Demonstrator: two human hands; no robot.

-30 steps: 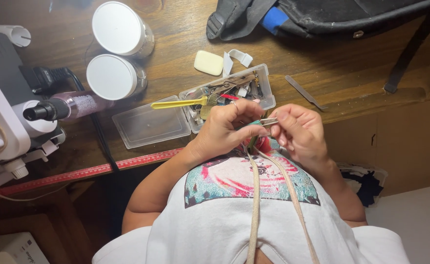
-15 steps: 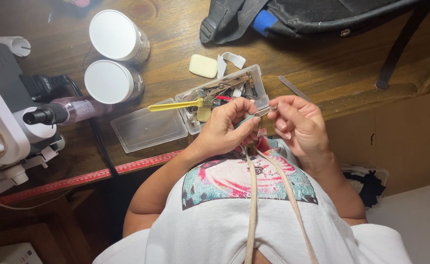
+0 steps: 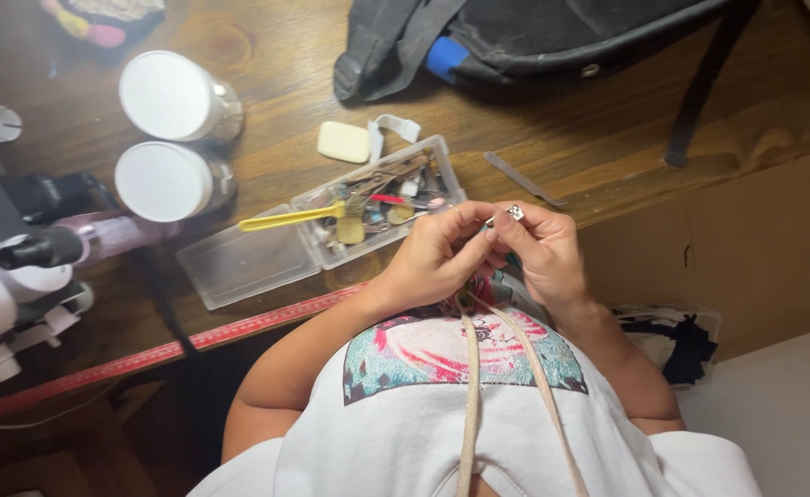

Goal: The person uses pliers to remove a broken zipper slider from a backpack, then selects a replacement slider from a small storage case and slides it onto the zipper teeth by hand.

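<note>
My left hand [image 3: 437, 253] and my right hand [image 3: 541, 250] meet fingertip to fingertip at the table's front edge, just in front of my chest. Together they pinch a small silver metal piece [image 3: 514, 213] with a thin pin sticking out to the left. Right behind the hands lies an open clear plastic box [image 3: 379, 202] full of small tools and bits, with a yellow-handled tool [image 3: 290, 217] across it. The box's clear lid [image 3: 248, 262] lies flat to its left. Two beige cords [image 3: 468, 396] hang down my white printed shirt.
Two jars with white lids [image 3: 164, 138] stand at the back left beside a white sewing machine [image 3: 0, 285]. A red measuring tape [image 3: 175, 342] runs along the table edge. A black bag [image 3: 552, 37], a pale yellow block [image 3: 343, 142] and a metal file [image 3: 520, 178] lie behind.
Both hands stay together on the small metal piece, shifting slightly toward the right of the box. My head has tilted a little, so the table sits lower in view.
</note>
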